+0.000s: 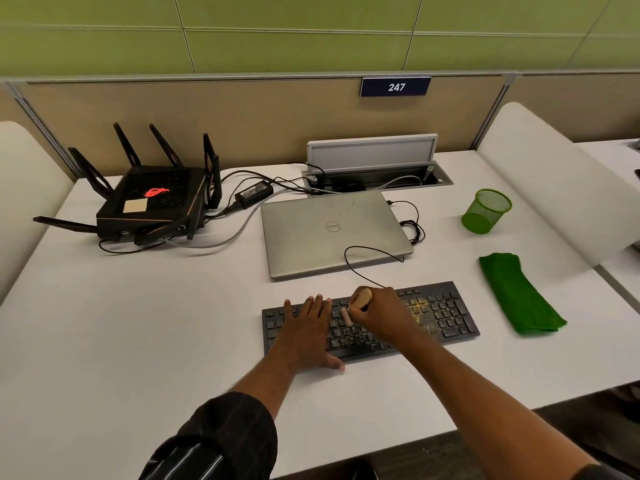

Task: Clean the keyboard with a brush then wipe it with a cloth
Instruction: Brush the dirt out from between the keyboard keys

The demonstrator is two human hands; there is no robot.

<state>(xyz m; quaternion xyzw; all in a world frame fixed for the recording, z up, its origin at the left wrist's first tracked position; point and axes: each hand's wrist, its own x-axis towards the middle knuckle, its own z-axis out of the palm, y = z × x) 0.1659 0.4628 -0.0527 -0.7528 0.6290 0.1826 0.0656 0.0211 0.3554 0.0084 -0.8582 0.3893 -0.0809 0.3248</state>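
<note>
- The keyboard [446, 313] lies near the front edge of the worktop [156, 323], just in front of a closed laptop [329, 230].
- The left hand [306, 327] lies flat on the keyboard's left half, fingers straight, seemingly steadying it.
- The right hand [381, 311] is curled round the wooden handle of the brush [362, 296], over the middle keys. I cannot tell whether the bristles touch the keys.
- Yellow crumbs [420, 311] are scattered over the right-hand keys, so brushing looks unfinished there.
- The green cloth [519, 296] lies folded near the right edge, apart from the keyboard and unused.
- Risk: hard strokes could push the crumbs down between the keys rather than off them.
- Risk: sweeping toward the back edge may scatter crumbs onto the laptop. Sweeping right may foul the cloth before it is used.
- Risk: the keyboard's cable [360, 261] loops over the laptop lid, so a wide stroke could snag it.
- Risk: if the left hand lifts, the keyboard may slide toward the front edge.
</note>
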